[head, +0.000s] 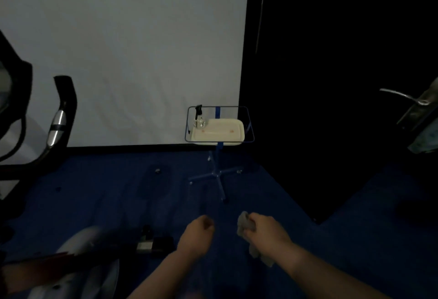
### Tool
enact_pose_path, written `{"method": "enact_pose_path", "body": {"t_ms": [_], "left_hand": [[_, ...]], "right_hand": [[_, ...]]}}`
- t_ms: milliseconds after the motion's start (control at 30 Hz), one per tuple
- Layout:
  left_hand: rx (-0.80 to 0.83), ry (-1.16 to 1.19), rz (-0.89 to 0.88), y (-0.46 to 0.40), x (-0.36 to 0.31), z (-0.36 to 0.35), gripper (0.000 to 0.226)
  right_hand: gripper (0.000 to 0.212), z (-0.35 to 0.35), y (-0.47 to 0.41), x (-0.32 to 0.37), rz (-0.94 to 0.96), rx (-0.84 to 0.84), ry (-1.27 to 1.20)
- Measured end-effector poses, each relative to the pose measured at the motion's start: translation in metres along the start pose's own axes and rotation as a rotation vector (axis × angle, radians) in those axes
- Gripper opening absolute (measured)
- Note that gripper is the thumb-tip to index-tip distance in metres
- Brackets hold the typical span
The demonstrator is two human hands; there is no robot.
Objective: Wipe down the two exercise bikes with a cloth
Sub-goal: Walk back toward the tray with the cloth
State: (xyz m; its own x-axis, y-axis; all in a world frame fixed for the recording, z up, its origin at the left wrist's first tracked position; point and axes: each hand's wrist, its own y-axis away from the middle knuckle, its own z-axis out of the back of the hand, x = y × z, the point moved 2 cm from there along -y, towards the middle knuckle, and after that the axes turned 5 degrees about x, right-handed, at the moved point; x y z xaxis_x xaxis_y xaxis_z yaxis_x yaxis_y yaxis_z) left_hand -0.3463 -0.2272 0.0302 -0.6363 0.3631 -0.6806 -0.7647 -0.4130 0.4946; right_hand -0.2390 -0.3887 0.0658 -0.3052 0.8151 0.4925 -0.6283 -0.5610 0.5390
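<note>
My right hand [263,230] is closed around a grey cloth [244,224], which hangs down below the wrist over the blue floor. My left hand [196,234] is a loose fist beside it, with nothing in it. One exercise bike shows at the left edge: its black handlebar with a silver grip [58,121] stands upright, and its white and red body [78,265] fills the lower left corner. Both hands are well apart from the bike. A second bike is not in view.
A blue wheeled stand carries a cream tray [220,132] with a spray bottle [198,116] on it, against the white wall. A dark wall and a door with a metal handle [403,97] lie to the right. Blue floor [118,180] stretches ahead.
</note>
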Motion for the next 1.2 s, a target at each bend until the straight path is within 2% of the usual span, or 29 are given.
{"method": "enact_pose_path", "body": {"t_ms": [367,500,633,767,867,967,1200], "left_hand": [[0.019,0.030,0.045,-0.101,-0.027,0.045,0.012],[0.021,0.031,0.046,-0.152,-0.040,0.079,0.020],[0.016,0.001,0.018,-0.198,-0.052,0.111,0.015],[0.033,-0.049,-0.002,-0.238,-0.062,0.136,0.015],[0.047,-0.026,0.032,-0.256,-0.065,0.144,0.019],[0.069,-0.001,0.059,-0.281,-0.064,0.149,0.018],[0.002,0.047,0.175,-0.348,-0.078,0.177,0.023]], "right_hand": [[0.031,0.052,-0.101,0.027,0.009,0.070,-0.019],[0.021,0.080,-0.148,0.044,-0.007,0.085,-0.005],[0.021,0.105,-0.199,0.066,-0.045,0.050,0.000],[0.008,0.116,-0.241,0.081,-0.046,0.003,-0.096],[0.008,0.124,-0.270,0.085,-0.057,0.014,-0.129],[0.020,0.135,-0.307,0.086,-0.069,0.026,-0.103],[0.013,0.176,-0.409,0.082,0.005,-0.028,-0.197]]}}
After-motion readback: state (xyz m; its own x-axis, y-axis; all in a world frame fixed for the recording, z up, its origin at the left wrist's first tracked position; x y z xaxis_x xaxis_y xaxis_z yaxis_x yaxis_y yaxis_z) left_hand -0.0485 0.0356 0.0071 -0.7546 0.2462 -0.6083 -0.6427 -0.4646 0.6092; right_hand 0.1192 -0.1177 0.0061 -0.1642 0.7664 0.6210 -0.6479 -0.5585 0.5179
